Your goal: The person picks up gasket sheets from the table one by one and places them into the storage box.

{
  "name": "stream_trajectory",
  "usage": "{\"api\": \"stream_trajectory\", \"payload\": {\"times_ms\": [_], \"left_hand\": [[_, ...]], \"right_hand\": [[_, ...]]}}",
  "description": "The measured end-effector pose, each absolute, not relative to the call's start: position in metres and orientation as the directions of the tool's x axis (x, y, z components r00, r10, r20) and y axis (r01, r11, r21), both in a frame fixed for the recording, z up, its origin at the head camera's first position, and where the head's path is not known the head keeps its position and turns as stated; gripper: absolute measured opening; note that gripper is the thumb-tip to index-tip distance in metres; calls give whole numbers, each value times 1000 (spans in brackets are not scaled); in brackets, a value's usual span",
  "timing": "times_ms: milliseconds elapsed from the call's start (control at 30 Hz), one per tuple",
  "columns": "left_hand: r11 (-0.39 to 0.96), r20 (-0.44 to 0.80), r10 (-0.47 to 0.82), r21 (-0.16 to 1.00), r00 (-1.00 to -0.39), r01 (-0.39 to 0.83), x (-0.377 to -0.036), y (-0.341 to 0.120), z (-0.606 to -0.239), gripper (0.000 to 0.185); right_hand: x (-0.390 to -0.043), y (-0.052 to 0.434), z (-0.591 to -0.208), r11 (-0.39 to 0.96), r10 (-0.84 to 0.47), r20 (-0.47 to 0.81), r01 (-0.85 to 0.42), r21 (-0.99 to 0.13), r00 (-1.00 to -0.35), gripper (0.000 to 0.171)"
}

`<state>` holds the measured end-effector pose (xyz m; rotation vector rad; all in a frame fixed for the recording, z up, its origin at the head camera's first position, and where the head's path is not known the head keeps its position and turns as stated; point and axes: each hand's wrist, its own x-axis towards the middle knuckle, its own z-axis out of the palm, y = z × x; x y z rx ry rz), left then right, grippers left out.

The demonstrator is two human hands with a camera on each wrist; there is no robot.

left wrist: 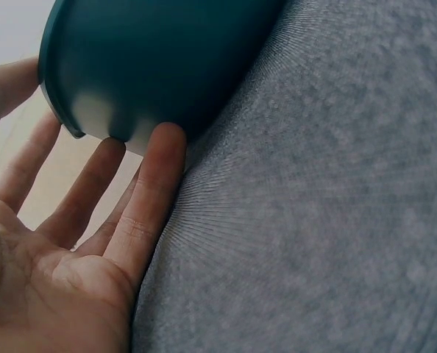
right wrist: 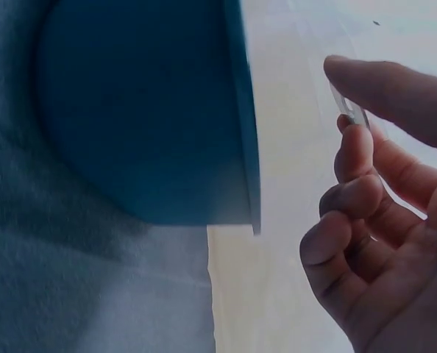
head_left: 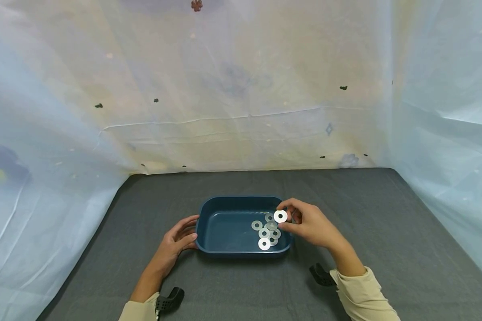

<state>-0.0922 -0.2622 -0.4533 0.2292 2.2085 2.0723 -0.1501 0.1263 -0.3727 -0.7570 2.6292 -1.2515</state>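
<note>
A dark blue rectangular tray [head_left: 225, 229] lies on the cloth, with several flat metal washers [head_left: 260, 245] gathered at its right end, some overlapping. My left hand [head_left: 176, 243] is at the tray's left end. In the left wrist view its extended fingers [left wrist: 145, 198] touch the outer wall of the tray [left wrist: 167, 66]. Over the tray's right rim, my right hand [head_left: 313, 225] pinches one washer [head_left: 276, 217] between thumb and fingertips, its face towards the head camera. Seen from the right wrist, that washer [right wrist: 349, 107] appears nearly edge-on, above the level of the rim.
Grey cloth [head_left: 241, 290] covers the table under and around the tray. A pale patterned sheet [head_left: 241, 133] hangs behind the table, and bluish sheets [head_left: 446, 133] hang at both sides. Black bands [head_left: 321, 275] sit on both wrists.
</note>
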Motion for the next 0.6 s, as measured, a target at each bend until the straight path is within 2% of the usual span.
{"api": "stream_trajectory", "payload": {"times_ms": [600], "left_hand": [[42, 43, 199, 998, -979, 52, -92, -264, -455, 52]], "right_hand": [[-147, 107, -379, 524, -540, 64, -396, -754, -839, 33]]}}
